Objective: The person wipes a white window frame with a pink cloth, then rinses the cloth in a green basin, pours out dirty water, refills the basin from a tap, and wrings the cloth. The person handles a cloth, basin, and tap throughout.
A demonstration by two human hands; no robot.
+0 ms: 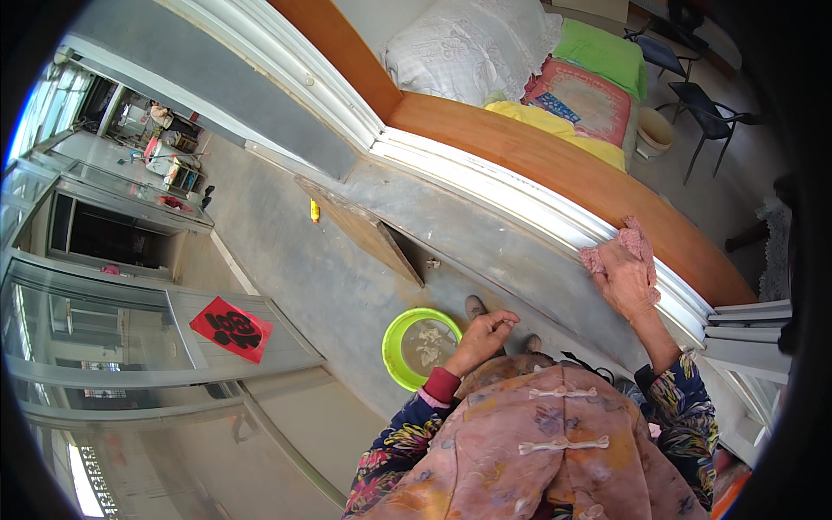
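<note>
My right hand [626, 279] presses a crumpled pink cloth [640, 239] onto the white window track [511, 192], where it meets the orange-brown wooden sill [520, 139]. The cloth bunches under and around the fingers. In front of my body hangs my left hand [487, 340], its fingers curled in, with nothing visible in them. Below it on the floor, a little to the left, stands a lime-green basin [390, 355] with cloudy water and pale bits in it.
A wooden board [368, 232] leans by the wall, with a yellow bottle [315, 211] beyond it. Inside the window are a bed with a green pillow [602, 54], a bucket [654, 132] and dark chairs [706, 113]. Glass doors with a red paper [231, 329] stand left. Far off sits a person [162, 115].
</note>
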